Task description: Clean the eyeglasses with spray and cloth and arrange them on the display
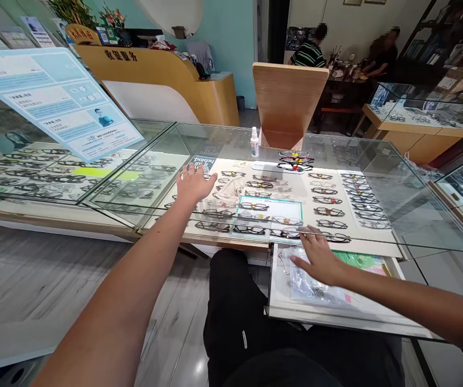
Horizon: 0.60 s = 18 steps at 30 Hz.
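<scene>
My left hand [194, 185] is spread out over the glass top of the display case [163, 145], with nothing in it. Beneath the glass lie rows of eyeglasses [330, 212]. My right hand [320, 260] hangs above a pulled-out drawer [376, 317], its fingers stretched toward the front edge of the glass and holding nothing. Inside the drawer is a clear plastic bag [308, 287], partly covered by that hand, with green printed paper [360, 260] behind it. A white spray bottle [254, 142] stands on the glass near a small stack of glasses [295, 161].
A blue printed sheet [66, 102] juts in at the left. Across the case is a wooden chair back [290, 99]. Behind it stands a yellow counter [154, 72]. Two people sit at a table at the back right, near another display case [425, 121].
</scene>
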Tool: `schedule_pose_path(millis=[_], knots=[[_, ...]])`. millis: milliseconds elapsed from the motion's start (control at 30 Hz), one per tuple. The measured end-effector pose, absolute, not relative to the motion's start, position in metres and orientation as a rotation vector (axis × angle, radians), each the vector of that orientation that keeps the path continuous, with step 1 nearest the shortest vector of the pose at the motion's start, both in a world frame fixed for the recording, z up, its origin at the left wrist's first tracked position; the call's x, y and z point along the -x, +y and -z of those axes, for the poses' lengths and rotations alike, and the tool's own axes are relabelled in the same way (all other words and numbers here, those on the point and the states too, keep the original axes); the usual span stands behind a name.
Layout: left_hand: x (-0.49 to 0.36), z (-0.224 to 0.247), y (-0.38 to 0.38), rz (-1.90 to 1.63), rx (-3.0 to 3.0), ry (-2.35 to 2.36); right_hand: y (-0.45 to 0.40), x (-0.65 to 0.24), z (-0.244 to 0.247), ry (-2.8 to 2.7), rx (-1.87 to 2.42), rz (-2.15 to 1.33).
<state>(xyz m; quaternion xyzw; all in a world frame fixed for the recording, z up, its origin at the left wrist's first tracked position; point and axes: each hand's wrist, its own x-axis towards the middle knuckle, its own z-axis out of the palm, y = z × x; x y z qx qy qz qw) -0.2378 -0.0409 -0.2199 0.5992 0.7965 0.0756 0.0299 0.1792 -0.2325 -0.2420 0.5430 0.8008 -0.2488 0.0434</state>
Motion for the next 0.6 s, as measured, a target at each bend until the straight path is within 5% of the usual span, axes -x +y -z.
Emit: schedule_pose_path(millis=[167, 600], knots=[[0.238, 0.220, -0.042, -0.269, -1.842, 2.463, -0.147, -0.166, 0.301, 2.452, -1.864, 0.408], [0.237, 0.219, -0.041, -0.278, -1.833, 2.484, -0.080, -0.131, 0.360, 2.373, -1.846, 0.533]])
